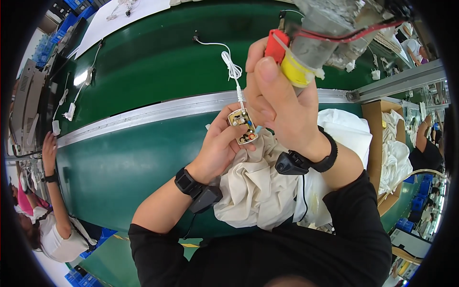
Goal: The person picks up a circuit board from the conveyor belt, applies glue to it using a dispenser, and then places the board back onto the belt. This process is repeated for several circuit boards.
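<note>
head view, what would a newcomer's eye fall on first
Probably the bright red piece and yellow band on the grey device, upper right of centre, at the right grip. Next, perhaps, the small circuit board in the left grip, near the middle. Pale crumpled cloth lies lower in the picture, below the board.

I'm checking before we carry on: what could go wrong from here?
Contact: the left hand has its thumb on the exposed circuit board, so pressure might disturb its components.
Snag: the white cable runs from that board across the metal rail; if caught, it could tug the board.
Wires: exposed red-and-black wires cross the grey cylinder near the right hand, which might catch them.
</note>
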The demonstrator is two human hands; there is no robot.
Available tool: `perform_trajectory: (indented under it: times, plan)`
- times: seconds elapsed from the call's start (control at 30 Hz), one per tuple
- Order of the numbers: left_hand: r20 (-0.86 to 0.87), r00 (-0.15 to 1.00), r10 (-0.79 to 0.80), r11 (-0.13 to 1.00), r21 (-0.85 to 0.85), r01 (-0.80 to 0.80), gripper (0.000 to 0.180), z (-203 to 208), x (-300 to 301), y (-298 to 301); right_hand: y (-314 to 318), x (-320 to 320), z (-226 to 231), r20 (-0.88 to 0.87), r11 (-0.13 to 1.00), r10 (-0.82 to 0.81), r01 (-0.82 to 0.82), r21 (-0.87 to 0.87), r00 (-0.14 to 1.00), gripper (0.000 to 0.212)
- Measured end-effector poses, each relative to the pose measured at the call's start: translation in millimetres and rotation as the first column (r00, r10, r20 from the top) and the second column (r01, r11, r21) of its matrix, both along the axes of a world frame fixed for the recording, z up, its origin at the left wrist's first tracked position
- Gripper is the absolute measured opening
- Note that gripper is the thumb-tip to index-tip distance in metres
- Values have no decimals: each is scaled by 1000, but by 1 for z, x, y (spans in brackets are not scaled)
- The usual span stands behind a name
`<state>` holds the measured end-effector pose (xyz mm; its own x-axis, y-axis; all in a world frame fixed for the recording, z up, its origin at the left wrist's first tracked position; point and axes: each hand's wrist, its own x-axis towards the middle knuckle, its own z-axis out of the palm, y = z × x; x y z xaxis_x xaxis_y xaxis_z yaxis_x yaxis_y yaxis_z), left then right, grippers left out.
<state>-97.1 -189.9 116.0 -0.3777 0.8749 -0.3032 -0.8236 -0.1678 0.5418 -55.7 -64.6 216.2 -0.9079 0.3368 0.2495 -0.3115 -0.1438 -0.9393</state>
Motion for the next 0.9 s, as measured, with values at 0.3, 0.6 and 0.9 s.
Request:
perform_trajectory:
  times: [0.3,0.6,0.9]
  plan:
    - [-12,1000,-17,999,29,18,37,1,-3,1,0,-3,-1,-18,1000,-11,11,-21,1000,30]
    - [118,985,-127,978,181,104,36,11,-3,0,-7,1,0,-41,999,39,-39,3,998,33]
    - [129,978,-163,970,204,135,40,11,-5,-3,-9,-1,-4,-31,998,55,-56,-19,998,33]
